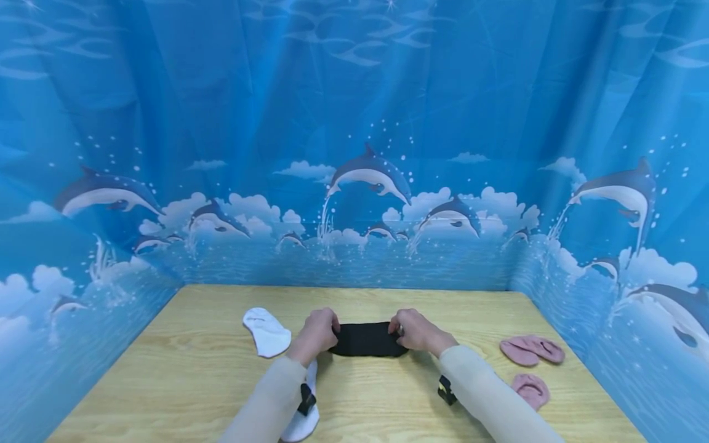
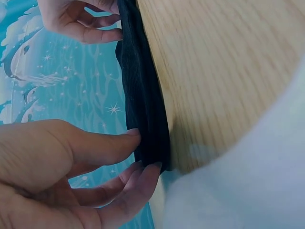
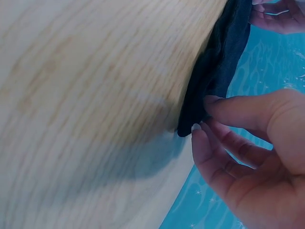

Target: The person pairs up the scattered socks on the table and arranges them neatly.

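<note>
Nearest of all, two cream sleeves, the left sleeve [image 1: 271, 400] and the right sleeve [image 1: 493, 394], come in from the near side of the black sock [image 1: 368, 339], each with a small black device [image 1: 446, 390] at the wrist. Under the left one, nearer than the black sock and to its left, the near white sock [image 1: 301, 429] lies partly hidden. Well to the right of the black sock and a little nearer, the near pink sock [image 1: 532, 391] lies with its opening showing.

The black sock itself is stretched out flat and sideways over the table [image 1: 183, 375], ribbed along its length; whether all of it touches the wood I cannot tell. At its left end the left hand [image 1: 320, 332] pinches the fabric, thumb on one face and fingertips at the edge, the gap between them small. The right hand [image 1: 416, 330] pinches the right end in much the same way.

Left of the black sock, just beyond the left wrist, the far white sock [image 1: 267, 332] lies flat. About level with the black sock, well to its right, rests the far pink sock [image 1: 523, 351], bent in shape. Beyond everything hangs a blue curtain [image 1: 354, 92] printed with leaping dolphins.
</note>
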Available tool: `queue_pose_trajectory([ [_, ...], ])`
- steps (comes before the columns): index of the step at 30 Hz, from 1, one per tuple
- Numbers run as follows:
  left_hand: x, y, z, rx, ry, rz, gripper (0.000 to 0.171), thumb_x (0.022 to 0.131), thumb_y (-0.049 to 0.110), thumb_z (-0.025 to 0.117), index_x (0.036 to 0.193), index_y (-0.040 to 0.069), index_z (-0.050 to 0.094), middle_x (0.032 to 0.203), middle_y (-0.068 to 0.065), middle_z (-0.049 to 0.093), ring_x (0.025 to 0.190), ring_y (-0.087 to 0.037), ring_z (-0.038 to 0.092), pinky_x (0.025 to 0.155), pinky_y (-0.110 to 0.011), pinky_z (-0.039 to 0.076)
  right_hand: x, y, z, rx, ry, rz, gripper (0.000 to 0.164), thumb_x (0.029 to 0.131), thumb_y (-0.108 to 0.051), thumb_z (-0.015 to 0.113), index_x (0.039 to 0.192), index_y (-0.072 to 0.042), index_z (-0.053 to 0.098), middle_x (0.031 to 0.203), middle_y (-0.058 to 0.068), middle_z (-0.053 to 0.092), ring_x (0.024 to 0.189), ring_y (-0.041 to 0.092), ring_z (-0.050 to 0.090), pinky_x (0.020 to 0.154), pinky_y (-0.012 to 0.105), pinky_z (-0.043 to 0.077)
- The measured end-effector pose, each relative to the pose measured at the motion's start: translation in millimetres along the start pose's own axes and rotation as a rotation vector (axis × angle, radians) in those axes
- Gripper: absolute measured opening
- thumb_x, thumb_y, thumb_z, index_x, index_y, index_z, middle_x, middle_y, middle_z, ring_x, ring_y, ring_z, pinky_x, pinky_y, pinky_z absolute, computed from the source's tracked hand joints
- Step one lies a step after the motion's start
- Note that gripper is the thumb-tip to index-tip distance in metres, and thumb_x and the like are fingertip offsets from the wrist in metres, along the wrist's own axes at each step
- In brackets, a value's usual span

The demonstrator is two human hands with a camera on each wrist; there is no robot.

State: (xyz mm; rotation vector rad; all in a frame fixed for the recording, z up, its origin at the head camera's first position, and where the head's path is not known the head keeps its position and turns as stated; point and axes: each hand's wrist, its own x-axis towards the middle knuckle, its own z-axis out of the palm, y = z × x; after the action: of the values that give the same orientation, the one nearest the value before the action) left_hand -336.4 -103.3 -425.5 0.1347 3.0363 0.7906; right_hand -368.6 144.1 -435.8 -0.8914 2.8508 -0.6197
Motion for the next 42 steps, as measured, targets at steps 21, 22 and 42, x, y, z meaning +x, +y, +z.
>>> queue_pose_trajectory([
  [21, 10.1, -7.6, 2.6, -0.003, 0.005, 0.007, 0.018, 0.076, -0.006, 0.079, 0.088, 0.007, 0.076, 0.098, -0.012, 0.073, 0.101, -0.032, 0.068, 0.088, -0.043, 0.058, 3.9, -0.2, 0.8, -0.005, -0.001, 0.023, 0.024, 0.081, 0.013, 0.075, 0.101, 0.001, 0.077, 0.102, 0.016, 0.076, 0.094, 0.031, 0.071, 0.082, 0.047, 0.06],
  [22, 10.7, -7.3, 2.9, -0.005, -0.002, -0.003, 0.018, 0.076, -0.007, 0.079, 0.089, 0.007, 0.076, 0.099, -0.012, 0.073, 0.102, -0.032, 0.068, 0.089, -0.043, 0.058, 4.0, -0.4, 0.7, -0.005, 0.001, 0.024, 0.024, 0.081, 0.013, 0.074, 0.102, 0.001, 0.077, 0.102, 0.016, 0.076, 0.095, 0.031, 0.071, 0.082, 0.047, 0.06],
  [42, 24.9, -7.5, 7.6, 0.012, -0.007, -0.02, 0.02, 0.078, -0.008, 0.075, 0.092, 0.006, 0.076, 0.101, -0.011, 0.073, 0.105, -0.031, 0.067, 0.093, -0.043, 0.057, 12.7, 5.5, 1.4, -0.001, 0.027, 0.077, 0.023, 0.083, 0.011, 0.074, 0.103, -0.001, 0.077, 0.105, 0.016, 0.076, 0.106, 0.036, 0.071, 0.091, 0.049, 0.059],
])
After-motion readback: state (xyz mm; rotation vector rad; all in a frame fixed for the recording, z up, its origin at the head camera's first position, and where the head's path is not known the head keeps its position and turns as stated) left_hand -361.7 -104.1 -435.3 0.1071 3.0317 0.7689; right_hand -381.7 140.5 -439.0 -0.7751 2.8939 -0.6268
